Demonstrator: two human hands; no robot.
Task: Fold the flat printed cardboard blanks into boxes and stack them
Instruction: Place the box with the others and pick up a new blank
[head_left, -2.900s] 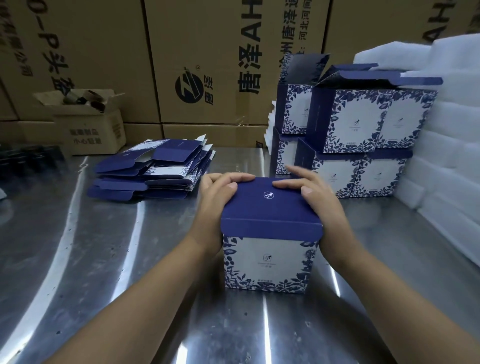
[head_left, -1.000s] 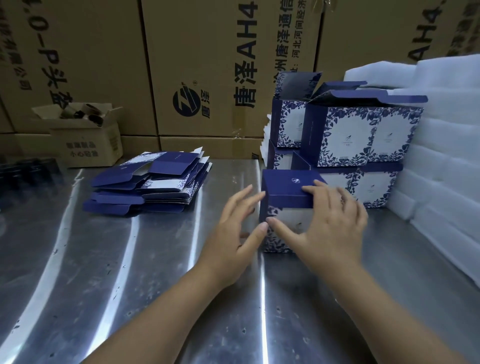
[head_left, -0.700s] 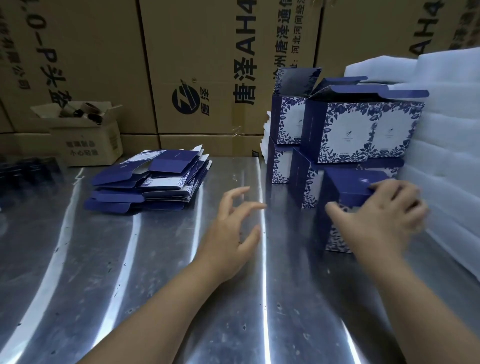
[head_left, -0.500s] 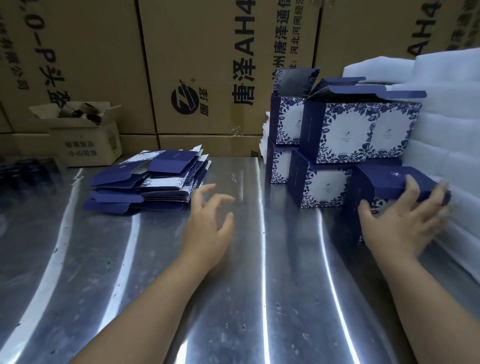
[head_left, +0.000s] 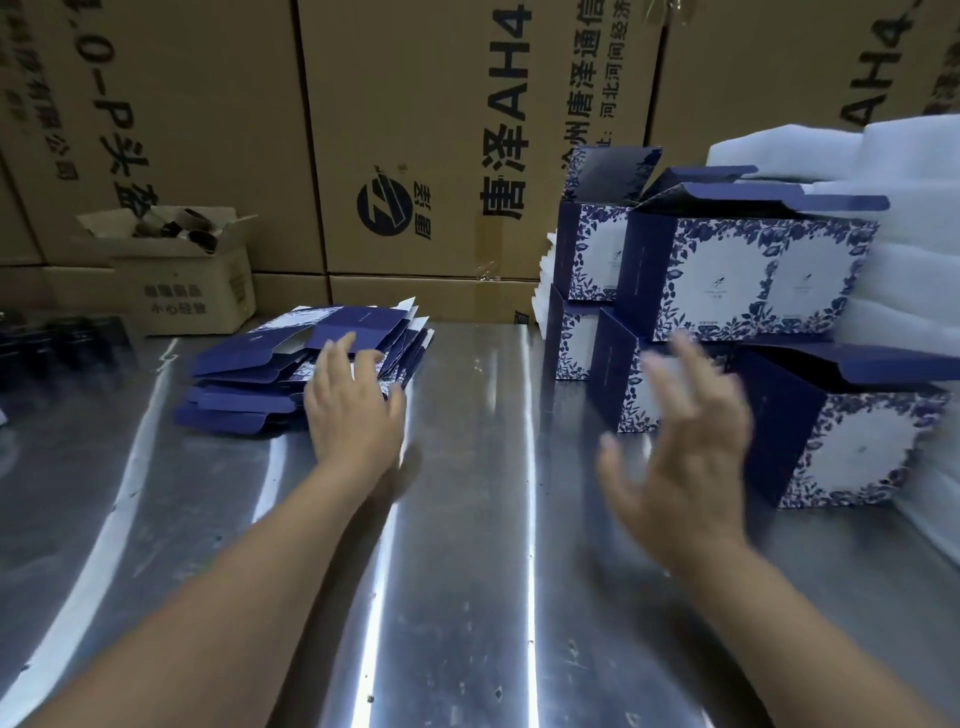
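A pile of flat navy-and-white printed blanks (head_left: 270, 374) lies at the left of the steel table (head_left: 467, 597). My left hand (head_left: 353, 410), fingers spread and empty, rests at the pile's right edge, touching the top blanks. The folded box (head_left: 857, 441) with a floral white face stands at the right, beside the stack of folded boxes (head_left: 727, 270). Blurred and held apart from that box is my right hand (head_left: 680, 457), open and empty above the table.
Large brown shipping cartons (head_left: 415, 130) wall the back. A small open carton (head_left: 176, 270) with rolls sits at the back left. White foam sheets (head_left: 909, 234) are piled at the right edge behind the boxes. Dark items (head_left: 57, 338) lie at the far left.
My right hand slid the folded box right to the stack, let go and pulled back. My left hand left the box and moved left to the flat blanks.
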